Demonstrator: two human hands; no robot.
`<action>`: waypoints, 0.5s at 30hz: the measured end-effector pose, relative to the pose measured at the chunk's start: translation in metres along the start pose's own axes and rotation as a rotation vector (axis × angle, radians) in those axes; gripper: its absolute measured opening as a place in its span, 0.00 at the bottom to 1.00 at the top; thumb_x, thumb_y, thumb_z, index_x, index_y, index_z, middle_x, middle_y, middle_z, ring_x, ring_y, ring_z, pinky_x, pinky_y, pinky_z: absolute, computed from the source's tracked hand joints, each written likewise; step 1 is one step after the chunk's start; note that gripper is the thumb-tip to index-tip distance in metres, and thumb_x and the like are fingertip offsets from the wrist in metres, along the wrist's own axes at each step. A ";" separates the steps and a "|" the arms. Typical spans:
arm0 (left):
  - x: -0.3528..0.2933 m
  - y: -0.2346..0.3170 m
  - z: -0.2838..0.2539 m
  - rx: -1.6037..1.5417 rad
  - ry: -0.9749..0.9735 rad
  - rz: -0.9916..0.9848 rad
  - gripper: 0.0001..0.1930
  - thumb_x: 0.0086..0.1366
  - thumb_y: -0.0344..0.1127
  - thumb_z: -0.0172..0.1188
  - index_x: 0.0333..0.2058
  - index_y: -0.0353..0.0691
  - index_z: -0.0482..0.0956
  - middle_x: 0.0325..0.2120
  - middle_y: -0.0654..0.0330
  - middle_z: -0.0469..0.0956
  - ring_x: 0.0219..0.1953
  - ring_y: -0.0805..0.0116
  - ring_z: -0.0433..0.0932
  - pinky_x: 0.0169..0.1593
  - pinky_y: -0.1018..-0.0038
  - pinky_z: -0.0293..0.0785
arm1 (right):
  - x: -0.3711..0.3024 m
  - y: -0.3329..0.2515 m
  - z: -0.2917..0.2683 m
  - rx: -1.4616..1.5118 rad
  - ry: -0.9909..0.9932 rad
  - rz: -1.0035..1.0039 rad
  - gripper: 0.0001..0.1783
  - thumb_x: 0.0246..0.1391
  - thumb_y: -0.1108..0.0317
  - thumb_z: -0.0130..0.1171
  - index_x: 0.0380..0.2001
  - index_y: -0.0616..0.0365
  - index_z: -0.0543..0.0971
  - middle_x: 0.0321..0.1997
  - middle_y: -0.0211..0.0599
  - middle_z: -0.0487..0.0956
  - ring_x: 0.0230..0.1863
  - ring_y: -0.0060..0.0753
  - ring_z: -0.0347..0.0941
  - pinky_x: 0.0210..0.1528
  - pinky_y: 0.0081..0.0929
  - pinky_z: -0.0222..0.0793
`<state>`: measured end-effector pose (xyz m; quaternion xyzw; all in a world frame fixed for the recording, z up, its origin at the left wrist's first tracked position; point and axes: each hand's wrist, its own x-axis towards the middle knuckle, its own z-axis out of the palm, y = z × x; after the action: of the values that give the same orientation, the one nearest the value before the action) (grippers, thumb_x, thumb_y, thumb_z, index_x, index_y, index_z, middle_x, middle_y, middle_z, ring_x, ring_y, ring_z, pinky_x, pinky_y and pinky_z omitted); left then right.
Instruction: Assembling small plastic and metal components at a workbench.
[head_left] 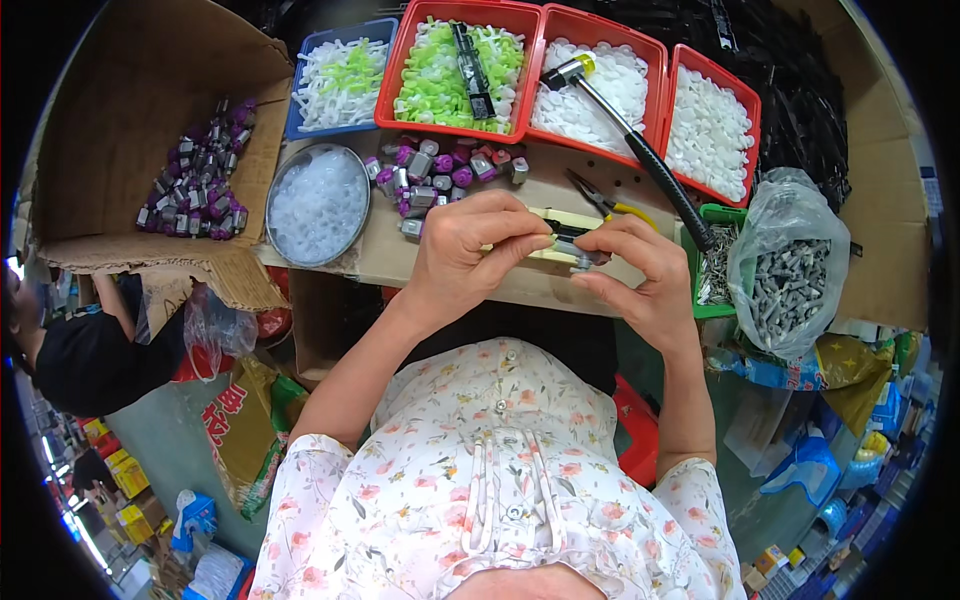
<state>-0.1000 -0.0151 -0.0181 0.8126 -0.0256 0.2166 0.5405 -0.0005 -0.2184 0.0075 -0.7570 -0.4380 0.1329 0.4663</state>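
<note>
Over the front of the work surface, my left hand and my right hand meet, both with pinched fingers. Between them is a small black plastic part, its far side partly hidden by my fingers. My left thumb and forefinger grip its left end, beside a bit of pale green. At the right end, my right fingertips hold it next to a small greyish piece whose kind is too small to make out. Behind my hands lies a pale yellow block or strip.
Red bins of small green and white plastic pieces line the back. A hammer lies across them. Pliers, small purple-and-metal motors, a round dish, a green tray of screws and a bag of metal parts surround my hands.
</note>
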 end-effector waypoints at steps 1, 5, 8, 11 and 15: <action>0.001 0.001 0.001 0.037 0.013 0.041 0.05 0.56 0.23 0.67 0.32 0.33 0.84 0.26 0.55 0.79 0.26 0.64 0.78 0.30 0.73 0.73 | 0.000 0.000 0.001 0.001 0.002 0.000 0.18 0.40 0.72 0.74 0.38 0.65 0.82 0.37 0.40 0.80 0.38 0.36 0.78 0.40 0.27 0.73; -0.002 -0.002 0.002 0.052 0.000 0.053 0.06 0.56 0.23 0.68 0.34 0.33 0.83 0.27 0.56 0.79 0.27 0.62 0.79 0.31 0.72 0.73 | 0.000 0.001 0.001 -0.075 0.020 -0.025 0.18 0.41 0.72 0.74 0.38 0.64 0.82 0.37 0.41 0.80 0.39 0.39 0.78 0.42 0.30 0.73; -0.004 -0.008 0.002 0.151 -0.013 0.142 0.09 0.53 0.23 0.68 0.35 0.34 0.83 0.29 0.56 0.78 0.30 0.60 0.79 0.32 0.69 0.75 | 0.001 0.005 0.001 -0.186 0.006 -0.074 0.18 0.42 0.72 0.73 0.39 0.63 0.82 0.38 0.41 0.80 0.40 0.41 0.78 0.42 0.32 0.74; -0.004 -0.012 0.002 0.303 -0.035 0.238 0.11 0.51 0.24 0.69 0.35 0.35 0.82 0.31 0.57 0.78 0.34 0.58 0.79 0.36 0.66 0.76 | 0.001 0.008 0.000 -0.288 -0.004 -0.108 0.18 0.43 0.72 0.73 0.40 0.62 0.82 0.40 0.41 0.79 0.41 0.44 0.78 0.43 0.34 0.74; -0.011 -0.020 0.001 0.447 0.036 0.328 0.12 0.49 0.25 0.69 0.35 0.35 0.82 0.32 0.57 0.78 0.38 0.56 0.78 0.39 0.64 0.76 | 0.001 0.012 -0.003 -0.367 -0.005 -0.111 0.18 0.44 0.72 0.72 0.40 0.61 0.81 0.41 0.41 0.79 0.42 0.46 0.78 0.43 0.36 0.73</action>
<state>-0.1035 -0.0101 -0.0401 0.8928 -0.0990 0.3158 0.3057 0.0082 -0.2219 -0.0003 -0.8038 -0.4971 0.0265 0.3258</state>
